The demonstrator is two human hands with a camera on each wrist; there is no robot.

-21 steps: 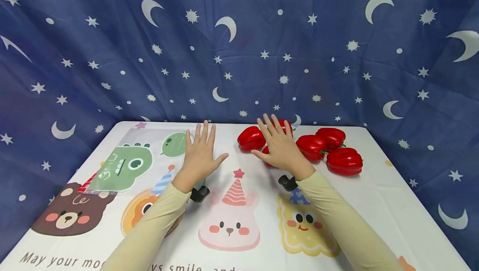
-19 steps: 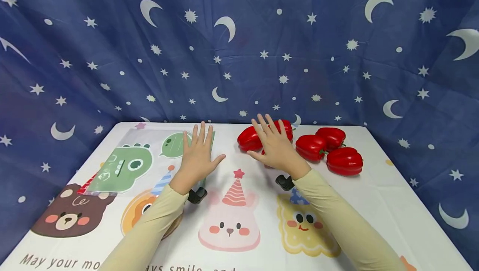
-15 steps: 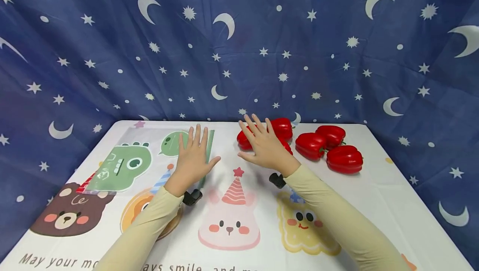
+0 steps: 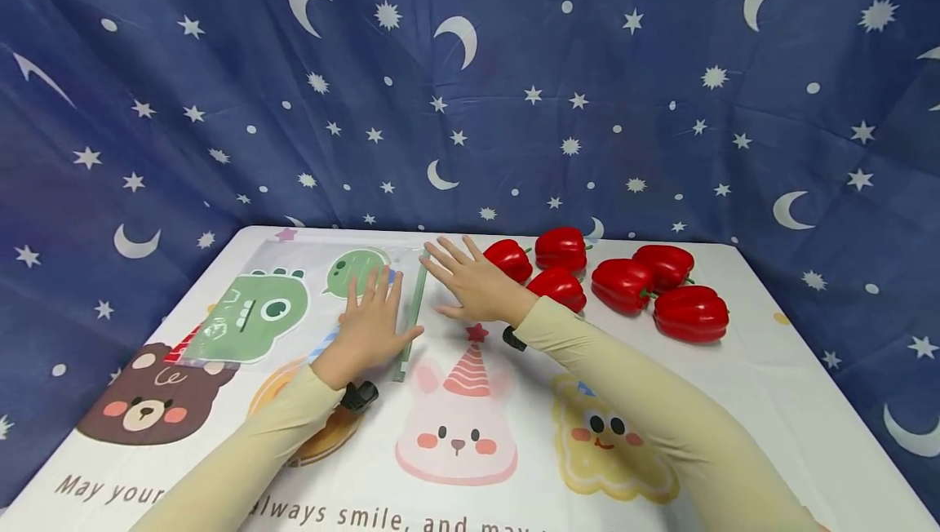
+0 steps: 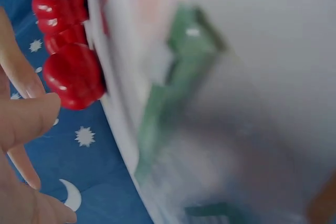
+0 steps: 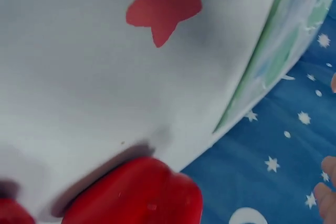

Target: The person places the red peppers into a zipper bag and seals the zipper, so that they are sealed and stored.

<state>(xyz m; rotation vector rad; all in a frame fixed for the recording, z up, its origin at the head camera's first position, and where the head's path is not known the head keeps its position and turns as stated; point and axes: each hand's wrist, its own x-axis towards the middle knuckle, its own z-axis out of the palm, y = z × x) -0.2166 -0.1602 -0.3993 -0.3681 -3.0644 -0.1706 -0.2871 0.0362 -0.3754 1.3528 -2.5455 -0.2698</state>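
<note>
A clear zip bag [image 4: 253, 316] with a green dinosaur print lies flat on the table's left half. Its green zip strip [image 4: 414, 303] runs along the right edge; the left wrist view shows the strip's end blurred and close. My left hand [image 4: 367, 332] is over the bag's right part, fingers spread and thumb toward the strip. Just right of the strip is my right hand [image 4: 481, 283], its straight fingertips at the strip's upper end. Neither hand holds anything. Several red bell peppers [image 4: 622, 285] lie to the right, one partly hidden behind the right hand.
The white tablecloth [image 4: 764, 385] carries printed cartoon animals and lettering. Behind the table hangs a blue curtain [image 4: 514, 165] with moons and stars. Black wrist cameras [image 4: 359, 396] sit below both wrists.
My right hand has moved left from in front of the peppers to the bag's zip strip. My left hand has shifted slightly down over the bag. The head view has tilted a little.
</note>
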